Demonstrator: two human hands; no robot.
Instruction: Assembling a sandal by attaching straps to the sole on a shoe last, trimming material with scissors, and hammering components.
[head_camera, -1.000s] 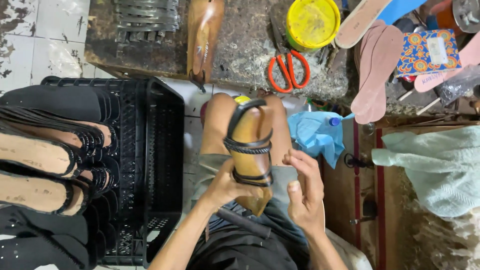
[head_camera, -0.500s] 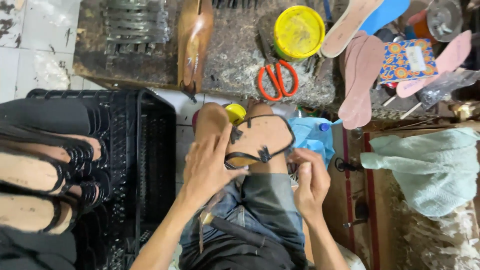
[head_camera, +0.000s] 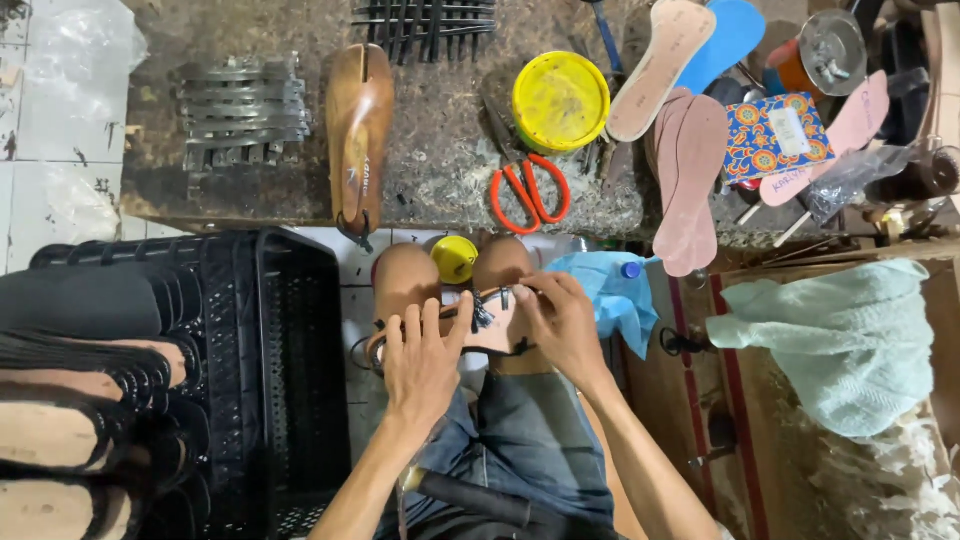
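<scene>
The sandal (head_camera: 470, 328) lay sideways across the person's bare knees, its long axis running from nine o'clock to three o'clock, black straps showing along its upper edge; which end was the toe could not be told. The left hand (head_camera: 420, 360) was spread flat over its nine o'clock end, fingers pointing to twelve, pressing it down. The right hand (head_camera: 562, 322) pinched the strap at the three o'clock end — both hands were closed on the one sandal, a little apart. Half a second before, the sandal sat tilted, and a second before it stood lengthwise, twelve to six, along the lap — it had since been swung level. At nine o'clock stood a black crate (head_camera: 300, 380); at twelve, red-handled scissors (head_camera: 528, 195) on the workbench (head_camera: 440, 150).
</scene>
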